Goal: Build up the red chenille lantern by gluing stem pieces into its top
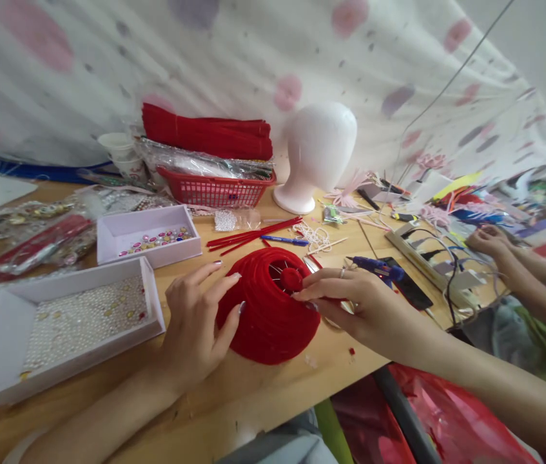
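wooden table (214, 412) carries red round piece (270, 335) near front edge. your left hand (195, 316) touches its side, fingers spread; your right hand (362, 303) has fingertips at its rim, grasp unclear. better press gently, keeping its shape.

One red dome (265, 322) and two white boxes (180, 249) show. There is one red basket (214, 192), one foam head (323, 142), one phone (412, 289).

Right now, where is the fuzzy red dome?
In the head view, the red dome is on the table, just below centre, between the left hand and right hand.
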`<state>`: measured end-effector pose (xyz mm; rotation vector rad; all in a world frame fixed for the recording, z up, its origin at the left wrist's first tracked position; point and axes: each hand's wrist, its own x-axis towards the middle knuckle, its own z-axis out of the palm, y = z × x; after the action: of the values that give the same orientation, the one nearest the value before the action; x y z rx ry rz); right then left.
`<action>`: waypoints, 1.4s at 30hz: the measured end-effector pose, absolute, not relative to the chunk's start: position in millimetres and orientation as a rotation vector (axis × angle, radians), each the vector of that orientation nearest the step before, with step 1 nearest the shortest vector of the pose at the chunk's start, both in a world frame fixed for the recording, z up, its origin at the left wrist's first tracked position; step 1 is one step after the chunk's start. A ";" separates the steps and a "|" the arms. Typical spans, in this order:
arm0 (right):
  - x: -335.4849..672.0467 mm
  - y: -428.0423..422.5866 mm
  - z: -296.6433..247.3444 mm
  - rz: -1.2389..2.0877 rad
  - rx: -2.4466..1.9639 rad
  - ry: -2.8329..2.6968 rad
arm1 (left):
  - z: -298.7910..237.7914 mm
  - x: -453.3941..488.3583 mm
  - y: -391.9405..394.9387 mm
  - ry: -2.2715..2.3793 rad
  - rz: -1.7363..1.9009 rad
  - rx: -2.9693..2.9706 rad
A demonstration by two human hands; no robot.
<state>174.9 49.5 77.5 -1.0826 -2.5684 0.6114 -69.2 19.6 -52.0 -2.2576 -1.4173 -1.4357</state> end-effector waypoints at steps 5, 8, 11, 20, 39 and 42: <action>175.9 35.7 72.9 0.591 -1.076 -2.509 | -46.6 -72.1 21.2 -1.298 -1.424 -2.295; 177.4 29.0 68.6 0.605 -1.081 -2.484 | -38.5 -73.2 20.6 -1.286 -1.404 -2.307; 179.8 24.0 63.3 0.570 -1.043 -2.483 | -27.2 -68.8 14.8 -1.219 -1.424 -2.372; 186.2 14.6 37.4 0.379 -0.898 -2.417 | -24.0 -53.4 6.3 -1.231 -1.299 -2.487; 190.7 15.7 36.1 0.160 -0.860 -2.555 | -18.9 -64.2 20.7 -1.091 -1.068 -2.573; 195.2 12.9 32.8 0.155 -0.846 -2.534 | -19.4 -65.3 20.7 -1.079 -1.057 -2.583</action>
<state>195.2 12.9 32.8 -0.8463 -2.5344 0.1551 -65.3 20.7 -19.4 -2.5829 -1.0785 -1.0566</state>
